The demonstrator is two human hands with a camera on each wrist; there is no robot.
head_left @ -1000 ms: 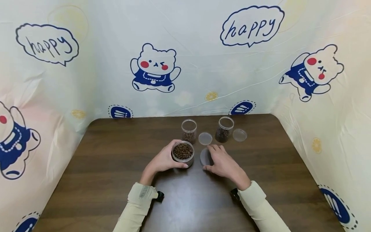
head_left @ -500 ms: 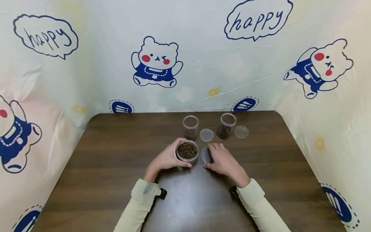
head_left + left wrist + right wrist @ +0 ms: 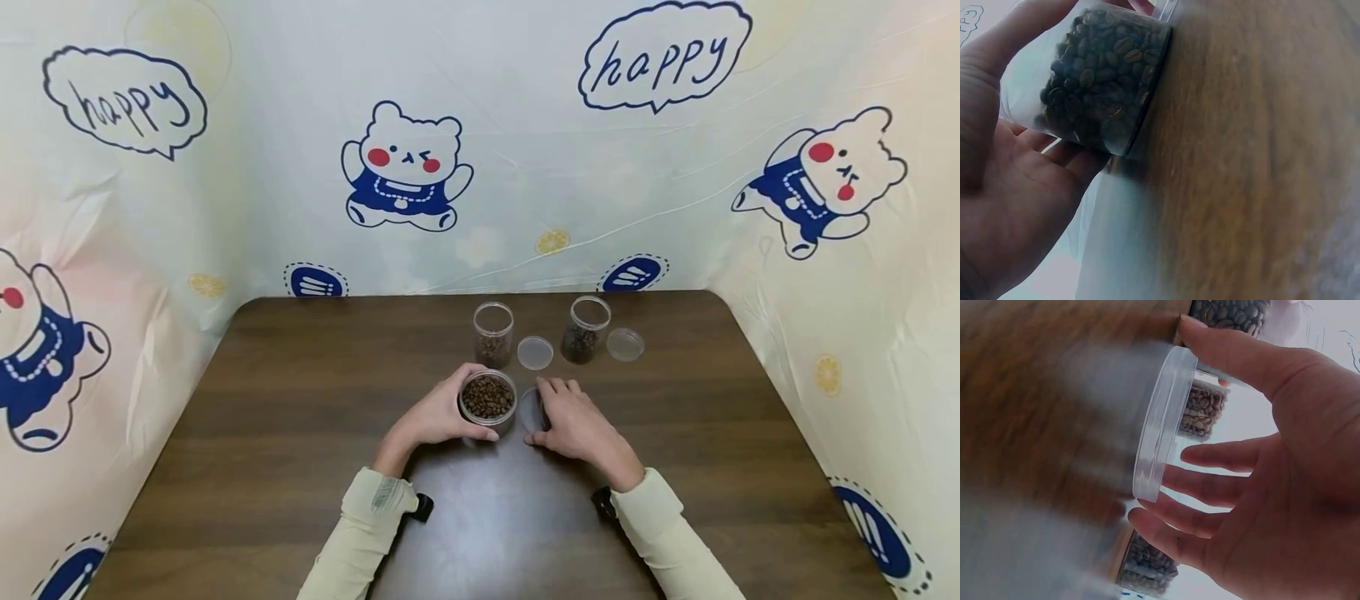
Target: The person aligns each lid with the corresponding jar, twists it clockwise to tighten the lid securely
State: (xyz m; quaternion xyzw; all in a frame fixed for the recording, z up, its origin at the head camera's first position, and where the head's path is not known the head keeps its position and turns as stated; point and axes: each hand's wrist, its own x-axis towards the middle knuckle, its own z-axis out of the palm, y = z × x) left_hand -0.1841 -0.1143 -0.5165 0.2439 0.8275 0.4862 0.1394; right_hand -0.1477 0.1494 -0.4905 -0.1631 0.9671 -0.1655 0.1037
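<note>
My left hand grips a clear jar nearly full of brown coffee beans from its left side. The thumb is at the near side of the jar, the fingers round the back. To the right of it, my right hand holds a clear round lid by its rim, low over the table or on it; I cannot tell which. Thumb and fingertips are at opposite edges of this lid. In the head view the hand covers the lid's right part.
Behind the hands stand two more open jars holding beans, a left jar and a right jar. One lid lies between them, another lid at the far right. A printed cloth borders the wooden table.
The bean jar in my left hand has shifted slightly right, closer to the lid. My right hand stays at the lid with little movement. The head view has tilted a little.
</note>
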